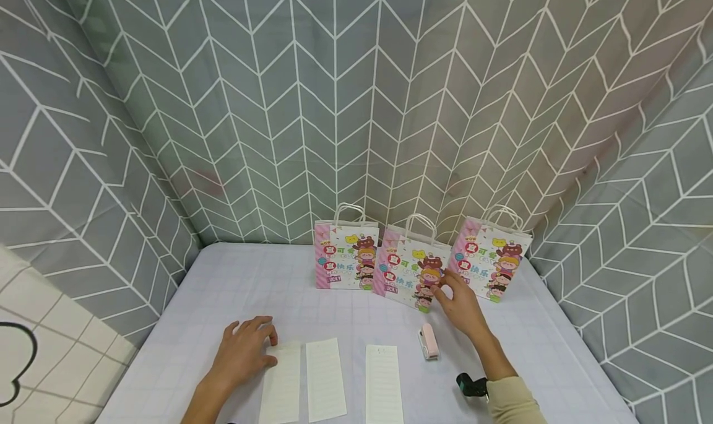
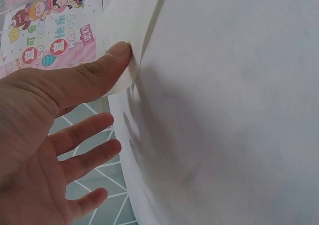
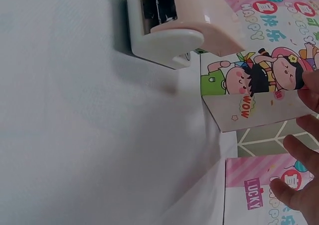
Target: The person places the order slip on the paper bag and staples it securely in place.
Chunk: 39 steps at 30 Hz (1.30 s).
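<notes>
Three paper gift bags with cartoon figures stand at the back: a left one [image 1: 345, 257], a middle one [image 1: 409, 266] leaning a little, and a right one [image 1: 484, 260]. My right hand [image 1: 461, 303] pinches the middle bag's right side; the thumb lies on the front, the other fingers spread beside it. At the front left, my left hand [image 1: 242, 353] rests by the upper left corner of the leftmost paper strip [image 1: 281, 380]. Its thumb [image 2: 117, 53] touches the strip's edge, and three other fingers stay spread.
Two more lined paper strips lie on the white table, one in the middle [image 1: 325, 380] and one farther right [image 1: 383, 384]. A pink and white stapler [image 1: 428, 342] sits below the middle bag. Patterned grey curtains [image 1: 334, 102] enclose the table.
</notes>
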Available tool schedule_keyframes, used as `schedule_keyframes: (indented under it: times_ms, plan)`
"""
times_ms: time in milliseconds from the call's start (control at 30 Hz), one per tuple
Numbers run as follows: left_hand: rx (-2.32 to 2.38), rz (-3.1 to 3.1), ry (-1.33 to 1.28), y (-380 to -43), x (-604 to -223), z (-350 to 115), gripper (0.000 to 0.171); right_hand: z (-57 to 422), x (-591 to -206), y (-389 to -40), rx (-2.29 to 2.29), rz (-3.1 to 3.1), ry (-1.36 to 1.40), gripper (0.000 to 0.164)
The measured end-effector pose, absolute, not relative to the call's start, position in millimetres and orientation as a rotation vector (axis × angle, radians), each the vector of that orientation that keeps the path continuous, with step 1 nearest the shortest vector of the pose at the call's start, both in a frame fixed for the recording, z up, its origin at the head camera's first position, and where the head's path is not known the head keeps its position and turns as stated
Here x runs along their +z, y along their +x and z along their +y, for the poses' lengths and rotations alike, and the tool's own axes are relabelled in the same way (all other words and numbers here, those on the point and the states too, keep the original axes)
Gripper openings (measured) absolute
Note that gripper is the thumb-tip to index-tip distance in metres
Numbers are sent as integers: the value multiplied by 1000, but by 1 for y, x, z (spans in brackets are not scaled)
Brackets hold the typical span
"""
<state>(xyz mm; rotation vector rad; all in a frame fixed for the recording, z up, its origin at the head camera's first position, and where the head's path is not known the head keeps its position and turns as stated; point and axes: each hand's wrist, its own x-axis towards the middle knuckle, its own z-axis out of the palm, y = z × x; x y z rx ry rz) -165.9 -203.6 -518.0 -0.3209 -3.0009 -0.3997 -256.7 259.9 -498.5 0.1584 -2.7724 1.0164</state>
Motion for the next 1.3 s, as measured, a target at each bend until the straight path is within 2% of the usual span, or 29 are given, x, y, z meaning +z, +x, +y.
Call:
schedule_keyframes:
  times_ms: [233, 900, 1300]
  plan:
    - [-398, -2943, -322, -167, -515, -206, 31, 264, -498, -254, 1005, -2765, 167, 15]
    - [-554, -2838, -320, -176, -491, -205, 30, 272, -498, -245, 1093, -2773, 213, 14]
    - [-614, -2775, -334, -180, -470, -199, 28, 267, -502, -244, 1119, -2737, 256, 24]
